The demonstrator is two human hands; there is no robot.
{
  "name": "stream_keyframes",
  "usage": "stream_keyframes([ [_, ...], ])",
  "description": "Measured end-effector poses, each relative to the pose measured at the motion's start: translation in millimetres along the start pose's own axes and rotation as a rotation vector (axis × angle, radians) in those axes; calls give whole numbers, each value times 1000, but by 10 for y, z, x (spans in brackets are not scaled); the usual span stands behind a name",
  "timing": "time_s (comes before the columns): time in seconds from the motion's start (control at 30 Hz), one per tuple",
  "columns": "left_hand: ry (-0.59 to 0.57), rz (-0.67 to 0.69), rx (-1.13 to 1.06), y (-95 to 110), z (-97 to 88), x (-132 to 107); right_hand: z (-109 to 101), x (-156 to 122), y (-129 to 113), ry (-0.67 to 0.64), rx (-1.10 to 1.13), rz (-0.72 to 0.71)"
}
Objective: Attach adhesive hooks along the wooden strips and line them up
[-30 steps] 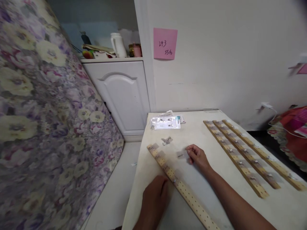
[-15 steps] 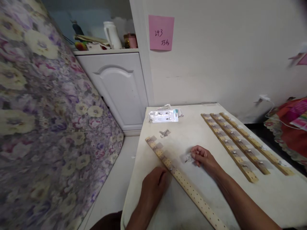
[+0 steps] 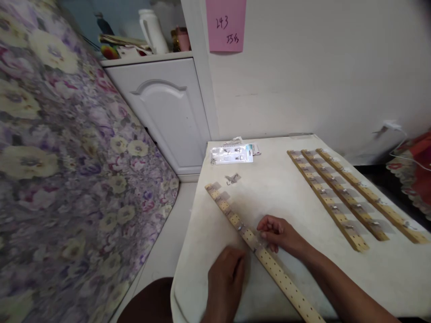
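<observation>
A long pale wooden strip [image 3: 281, 273] with rows of small holes lies slantwise on the table in front of me. Several clear adhesive hooks sit along its far part. My right hand [image 3: 278, 233] pinches a clear adhesive hook [image 3: 258, 246], whose metal end is over the strip just nearer than the last one; I cannot tell whether it touches the wood. On the strip's left side my left hand [image 3: 226, 276] rests on the table with fingers curled in; what is in them, if anything, is hidden. Some loose hooks [image 3: 232, 178] lie beyond the strip's far end.
Three similar wooden strips with hooks [image 3: 328, 202] lie side by side at the right of the white table [image 3: 266, 175]. Clear hook packages [image 3: 231, 154] lie at the back edge. A floral curtain [image 3: 84, 179] hangs at left, beside a white cabinet [image 3: 161, 116].
My right hand has brought the clear hook left and nearer, from above the bare table to the strip. My left hand has shifted slightly right and nearer. The camera view has tilted down a little.
</observation>
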State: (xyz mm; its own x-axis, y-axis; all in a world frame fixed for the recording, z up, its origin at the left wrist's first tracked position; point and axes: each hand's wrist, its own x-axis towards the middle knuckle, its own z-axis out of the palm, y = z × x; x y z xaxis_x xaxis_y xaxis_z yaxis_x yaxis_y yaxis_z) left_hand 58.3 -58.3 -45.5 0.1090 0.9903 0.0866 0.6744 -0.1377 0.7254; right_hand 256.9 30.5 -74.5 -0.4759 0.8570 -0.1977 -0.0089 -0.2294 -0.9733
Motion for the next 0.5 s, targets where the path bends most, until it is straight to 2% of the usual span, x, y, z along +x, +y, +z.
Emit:
stream_keyframes([
  [0.13, -24, 36, 13, -3, 29, 10, -18, 4, -17, 6, -25, 6],
  [0.5, 22, 85, 31, -65, 100, 12, 37, -13, -76, 3, -75, 41],
])
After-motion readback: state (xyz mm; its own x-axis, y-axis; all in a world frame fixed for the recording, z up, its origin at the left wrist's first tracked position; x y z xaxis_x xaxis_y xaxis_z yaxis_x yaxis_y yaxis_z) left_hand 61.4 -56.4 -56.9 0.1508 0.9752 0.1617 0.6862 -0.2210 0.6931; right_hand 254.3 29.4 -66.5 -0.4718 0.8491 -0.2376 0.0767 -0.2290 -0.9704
